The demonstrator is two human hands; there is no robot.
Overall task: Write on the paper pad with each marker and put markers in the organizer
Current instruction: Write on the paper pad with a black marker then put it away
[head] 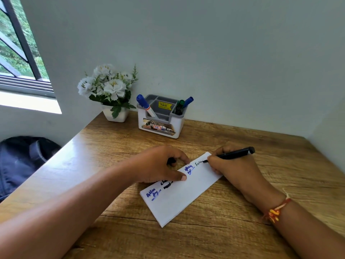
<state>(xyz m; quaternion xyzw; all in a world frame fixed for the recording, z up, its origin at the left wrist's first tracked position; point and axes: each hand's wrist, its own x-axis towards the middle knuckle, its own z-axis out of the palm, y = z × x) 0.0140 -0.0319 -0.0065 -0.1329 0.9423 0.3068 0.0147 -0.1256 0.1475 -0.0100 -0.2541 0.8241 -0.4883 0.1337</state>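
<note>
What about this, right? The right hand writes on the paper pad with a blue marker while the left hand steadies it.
Not quite: the marker in the right hand is black, not blue, as the head view shows. The left hand does steady the paper pad.

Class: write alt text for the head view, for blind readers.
A right hand writes with a black marker on a white paper pad; the left hand, curled round a dark cap, steadies it on a wooden desk. Behind stand an organizer with three markers and potted flowers.
</note>
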